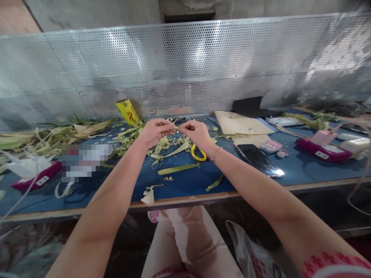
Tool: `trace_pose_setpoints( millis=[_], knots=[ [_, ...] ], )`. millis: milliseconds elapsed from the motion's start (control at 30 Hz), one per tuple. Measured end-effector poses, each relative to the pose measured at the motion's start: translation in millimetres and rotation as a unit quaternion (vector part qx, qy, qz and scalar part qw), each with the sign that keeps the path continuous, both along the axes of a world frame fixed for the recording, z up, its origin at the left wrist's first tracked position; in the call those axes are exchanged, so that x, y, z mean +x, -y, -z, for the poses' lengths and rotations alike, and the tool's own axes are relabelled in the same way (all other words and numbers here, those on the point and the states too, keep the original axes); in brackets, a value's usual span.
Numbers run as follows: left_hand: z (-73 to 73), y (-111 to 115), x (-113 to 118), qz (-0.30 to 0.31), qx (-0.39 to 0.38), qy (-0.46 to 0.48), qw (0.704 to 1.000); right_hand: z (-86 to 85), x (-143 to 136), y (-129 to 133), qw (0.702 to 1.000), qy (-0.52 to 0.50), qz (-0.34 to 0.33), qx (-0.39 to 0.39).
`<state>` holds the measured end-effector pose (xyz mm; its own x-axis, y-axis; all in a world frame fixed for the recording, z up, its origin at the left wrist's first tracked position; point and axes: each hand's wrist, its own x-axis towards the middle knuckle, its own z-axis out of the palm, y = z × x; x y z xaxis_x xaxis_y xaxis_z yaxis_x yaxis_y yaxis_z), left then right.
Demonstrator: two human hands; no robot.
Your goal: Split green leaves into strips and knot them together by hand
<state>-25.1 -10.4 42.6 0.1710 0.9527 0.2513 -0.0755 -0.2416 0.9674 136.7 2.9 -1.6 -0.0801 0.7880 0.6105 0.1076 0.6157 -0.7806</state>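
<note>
Head view: thin plant strip lies between left hand and right hand, both pinching it, forearms stretched toward far edge of surface.

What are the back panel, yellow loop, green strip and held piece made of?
Back panel: probably metal, shiny grey; round holes, glare.
Yellow loop: likely plastic, smooth; even bright colour.
Green strip: looks like leaf or husk; green fading to straw.
Held piece: maybe plant matter; too small to tell.

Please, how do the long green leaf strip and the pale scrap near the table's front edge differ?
The leaf strip is long, straight and green; the pale scrap is shorter and ragged. The leaf strip lies farther from the front edge than the pale scrap. Both lie on the blue table.
</note>
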Motion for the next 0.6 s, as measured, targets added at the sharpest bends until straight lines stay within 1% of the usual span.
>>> trace_pose_setpoints(
  millis=[67, 133, 200, 233, 300, 367, 467, 533, 600],
  knots=[
    [-5.6, -4, -9, -0.062, 0.038, 0.011, 0.997, -0.8, 5, -4, 1.000, -0.018, 0.024, -0.010],
    [-7.6, -10, -22, -0.147, 0.060, -0.014, 0.987, -0.4, 10, -11, 0.998, -0.037, 0.037, -0.024],
    [-4.9, -19, -35, -0.209, 0.068, -0.069, 0.973, 1.1, 16, -18, 0.996, -0.062, 0.049, -0.037],
    [-2.3, -22, -40, -0.217, 0.067, -0.119, 0.966, 1.9, 19, -21, 0.995, -0.074, 0.051, -0.038],
    [3.9, -28, -47, -0.210, 0.053, -0.227, 0.949, 3.4, 23, -27, 0.994, -0.087, 0.052, -0.037],
    [9.2, -30, -48, -0.204, 0.074, -0.292, 0.932, 4.0, 26, -29, 0.994, -0.092, 0.053, -0.034],
    [13.6, -29, -42, -0.153, 0.074, -0.392, 0.904, 3.5, 29, -30, 0.993, -0.101, 0.047, -0.034],
    [16.1, -28, -37, -0.114, 0.061, -0.441, 0.888, 3.2, 29, -29, 0.992, -0.113, 0.036, -0.038],
    [20.3, -28, -33, -0.097, 0.057, -0.459, 0.881, 3.3, 29, -29, 0.991, -0.121, 0.028, -0.044]
  ],
)
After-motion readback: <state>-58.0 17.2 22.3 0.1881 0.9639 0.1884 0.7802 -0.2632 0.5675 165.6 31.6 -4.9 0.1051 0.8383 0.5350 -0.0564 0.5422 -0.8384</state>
